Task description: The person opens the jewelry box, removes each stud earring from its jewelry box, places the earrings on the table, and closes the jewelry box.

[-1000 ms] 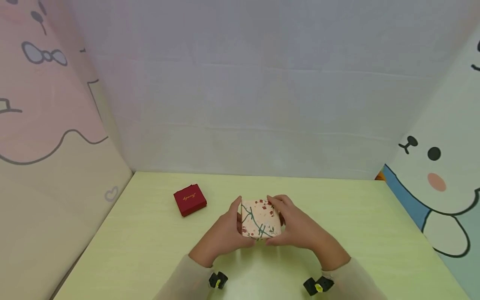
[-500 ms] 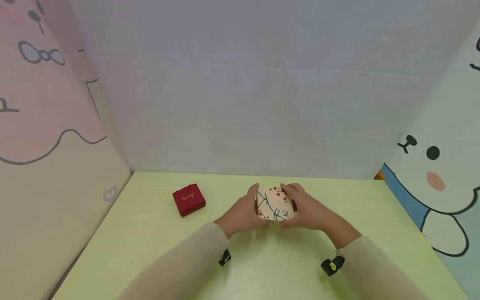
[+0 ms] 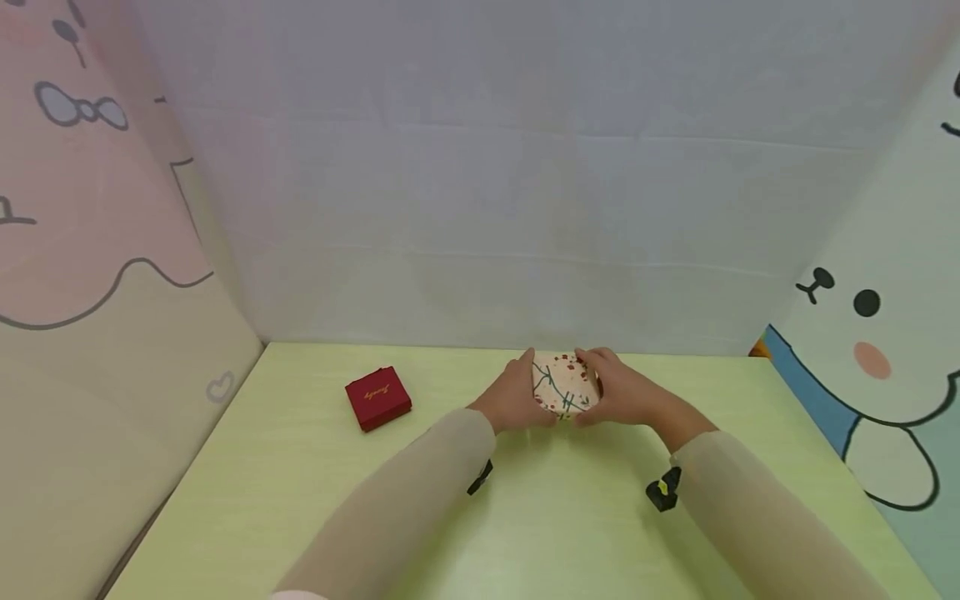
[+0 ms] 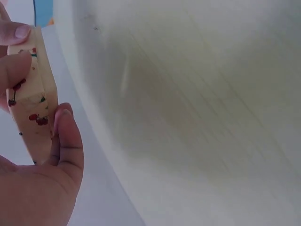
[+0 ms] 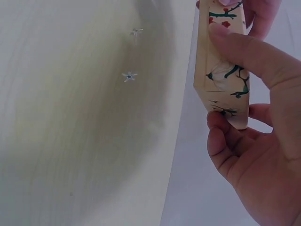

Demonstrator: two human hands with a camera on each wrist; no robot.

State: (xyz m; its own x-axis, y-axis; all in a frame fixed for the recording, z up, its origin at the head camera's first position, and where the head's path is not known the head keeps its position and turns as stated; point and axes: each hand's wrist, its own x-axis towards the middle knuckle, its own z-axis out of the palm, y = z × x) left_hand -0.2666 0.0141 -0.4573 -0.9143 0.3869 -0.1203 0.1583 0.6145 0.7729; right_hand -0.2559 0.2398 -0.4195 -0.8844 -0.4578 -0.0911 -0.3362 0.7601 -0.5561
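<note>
A small cream box (image 3: 564,384) with red blossoms and blue-green branches is held between both hands, above the far part of the table in the head view. My left hand (image 3: 517,400) grips its left side, thumb along the near edge. On the opposite side my right hand (image 3: 632,393) grips it the same way. The left wrist view has the box (image 4: 32,101) edge-on, with fingers pressing its sides. In the right wrist view, the box (image 5: 225,70) has a seam along one edge. Its lid looks closed.
A dark red box (image 3: 378,398) with gold lettering lies at the table's left. Two tiny star-shaped pieces, a clear one (image 5: 136,33) and a blue-centred one (image 5: 129,76), lie on the pale table (image 3: 300,500). A white cloth wall (image 3: 480,208) stands behind.
Both hands have carried the cream box away from the body and to the right, toward the table's back edge. The red box has stayed put.
</note>
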